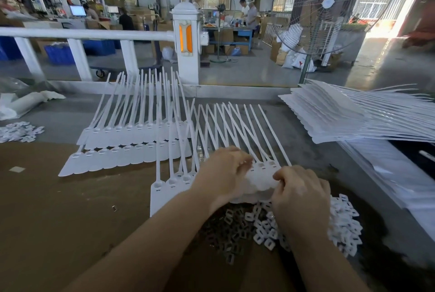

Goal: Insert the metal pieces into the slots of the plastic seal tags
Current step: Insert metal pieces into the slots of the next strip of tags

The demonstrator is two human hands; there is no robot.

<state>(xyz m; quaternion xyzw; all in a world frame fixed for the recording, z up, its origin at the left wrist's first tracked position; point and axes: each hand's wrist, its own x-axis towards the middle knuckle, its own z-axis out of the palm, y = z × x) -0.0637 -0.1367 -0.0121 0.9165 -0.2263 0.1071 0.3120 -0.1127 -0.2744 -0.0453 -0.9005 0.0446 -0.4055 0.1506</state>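
Head view, and across the brown table (58, 209) fan rows of white seal tags (131, 148), both hands curled on the near row's heads, left hand (223, 171) pinching one, right hand (299, 192) beside it, above the near metal pieces (226, 228).

Tabletop (58, 209), brown sheet over the near left, grey bare surface toward the far edge. Fanned rows of white seal tags (131, 148) lie mid-tabletop, another row (174, 185) nearer. Big tag stack (353, 117) at far right edge. Dark metal pieces (226, 232) and white plastic clips (346, 223) heaped near edge. Small clip pile (18, 131) at left edge.
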